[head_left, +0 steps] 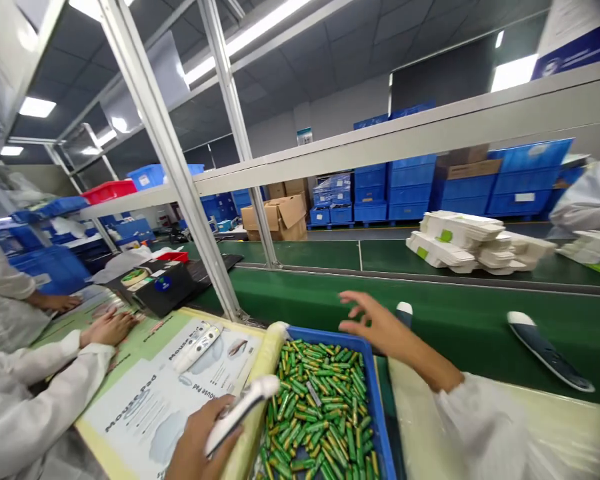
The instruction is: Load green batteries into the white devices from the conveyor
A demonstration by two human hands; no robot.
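My left hand (200,440) is wrapped around a slim, curved white-and-dark handheld device (241,408), at the near left edge of a blue bin (367,367). Its exact kind I cannot make out. Green and gold batteries (325,400) fill the bin, with a single grey one (313,393) among them. Over the bin's far right corner, my right hand (373,323) reaches out with fingers apart and nothing in them. Just beyond that hand, a similar dark-and-white device (404,313) lies on the green conveyor (460,327), partly hidden. Another dark-and-white device (547,350) rests farther right.
A white device (197,348) lies on printed mouse pad sheets (145,407) at left. Co-workers' hands (111,327) are beside a black box (163,290). A metal post (180,180) rises behind the sheets. White cartons (460,240) are stacked on the farther belt.
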